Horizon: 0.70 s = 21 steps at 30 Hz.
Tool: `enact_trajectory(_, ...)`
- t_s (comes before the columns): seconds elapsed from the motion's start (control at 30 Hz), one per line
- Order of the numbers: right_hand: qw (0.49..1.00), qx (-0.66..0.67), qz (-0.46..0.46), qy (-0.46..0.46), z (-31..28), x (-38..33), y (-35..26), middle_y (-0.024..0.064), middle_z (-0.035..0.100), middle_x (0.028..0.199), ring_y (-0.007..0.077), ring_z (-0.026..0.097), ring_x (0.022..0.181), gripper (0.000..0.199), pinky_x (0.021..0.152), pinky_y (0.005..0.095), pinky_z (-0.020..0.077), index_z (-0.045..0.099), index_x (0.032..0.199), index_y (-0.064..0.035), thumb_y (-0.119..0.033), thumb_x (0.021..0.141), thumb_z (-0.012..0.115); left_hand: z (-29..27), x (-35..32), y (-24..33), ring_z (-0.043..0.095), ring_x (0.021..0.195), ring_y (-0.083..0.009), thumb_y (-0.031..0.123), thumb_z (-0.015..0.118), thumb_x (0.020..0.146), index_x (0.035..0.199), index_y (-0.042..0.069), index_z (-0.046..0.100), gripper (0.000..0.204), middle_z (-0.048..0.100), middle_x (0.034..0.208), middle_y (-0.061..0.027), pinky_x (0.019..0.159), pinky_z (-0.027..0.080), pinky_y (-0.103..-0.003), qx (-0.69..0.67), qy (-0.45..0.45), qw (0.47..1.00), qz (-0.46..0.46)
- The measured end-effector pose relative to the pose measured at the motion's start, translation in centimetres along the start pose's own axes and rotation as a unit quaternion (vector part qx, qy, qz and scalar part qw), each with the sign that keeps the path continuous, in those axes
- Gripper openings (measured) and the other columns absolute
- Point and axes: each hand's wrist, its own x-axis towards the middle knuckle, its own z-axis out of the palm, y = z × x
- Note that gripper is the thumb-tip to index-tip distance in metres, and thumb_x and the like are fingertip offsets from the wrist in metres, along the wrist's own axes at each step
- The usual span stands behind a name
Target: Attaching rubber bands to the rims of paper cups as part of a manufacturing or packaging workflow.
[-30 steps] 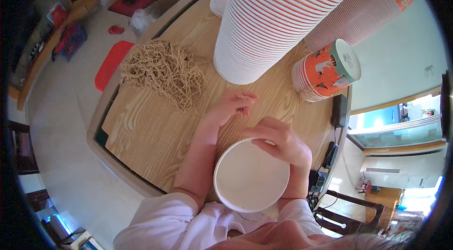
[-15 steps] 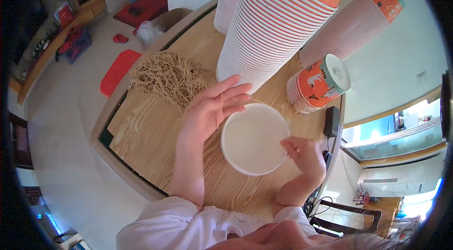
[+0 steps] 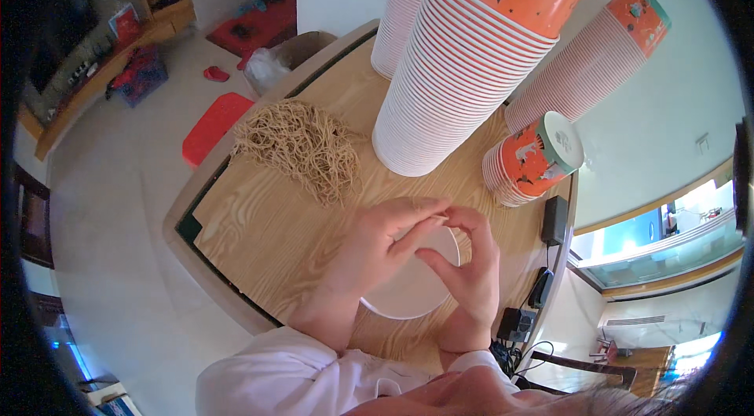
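A white paper cup [image 3: 408, 290] sits mouth-up on the wooden table [image 3: 267, 235], close to my body. My left hand [image 3: 377, 251] lies over its left rim and my right hand [image 3: 467, 263] curls around its right rim. The fingertips of both hands meet above the far edge of the cup. A loose heap of tan shredded paper filler [image 3: 294, 145] lies on the table to the left, apart from my hands.
Tall stacks of orange-and-white paper cups [image 3: 463, 63] rise at the back of the table, another stack [image 3: 593, 51] leans to the right, and a short stack [image 3: 530, 157] lies on its side. A black adapter [image 3: 554, 220] and cables sit at the right edge. A red mat [image 3: 212, 125] lies on the floor.
The cup came up from near my chest toward the stacks, then went down onto the table. Both hands have closed in over its rim.
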Motion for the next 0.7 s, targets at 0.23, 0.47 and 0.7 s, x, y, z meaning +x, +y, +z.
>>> enact_trajectory(0.23, 0.990, 0.074, 0.063, 0.102, 0.0, 0.1, 0.7, 0.0076, 0.065, 0.091, 0.0168, 0.063, 0.084, 0.040, 0.075, 0.0286, 0.0511, 0.059, 0.104, -0.0022, 0.000, 0.069, 0.078, 0.6, -0.2, -0.2, 0.067, 0.093, -0.0207, 0.005, 0.061, 0.087, 0.109, 0.001, 0.066, 0.023, 0.069, 0.101, -0.0123, 0.079, 0.052, -0.030, 0.016, -0.008, 1.000, -0.022)
enact_trajectory(0.47, 0.994, 0.028, 0.041, 0.093, -1.5, 0.2, 0.5, 0.0095, 0.066, 0.080, 0.0200, 0.065, 0.077, 0.014, 0.068, 0.0286, 0.0508, 0.068, 0.078, 0.0009, 0.006, 0.066, 0.074, 0.9, 0.0, -0.2, 0.067, 0.093, -0.0240, 0.006, 0.062, 0.086, 0.106, 0.003, 0.067, 0.021, 0.069, 0.101, -0.0140, 0.079, 0.052, -0.031, 0.056, -0.035, 0.998, -0.006)
enact_trajectory(0.7, 0.994, 0.100, -0.022, 0.035, -7.2, -1.7, 2.5, 0.0115, 0.065, 0.075, 0.0237, 0.063, 0.071, 0.011, 0.061, 0.0299, 0.0478, 0.067, 0.074, 0.0022, -0.001, 0.067, 0.074, -0.4, -0.7, -0.5, 0.063, 0.093, -0.0301, 0.013, 0.071, 0.079, 0.116, 0.007, 0.063, 0.038, 0.066, 0.095, -0.0131, 0.080, 0.050, -0.036, 0.119, -0.024, 0.984, -0.131)
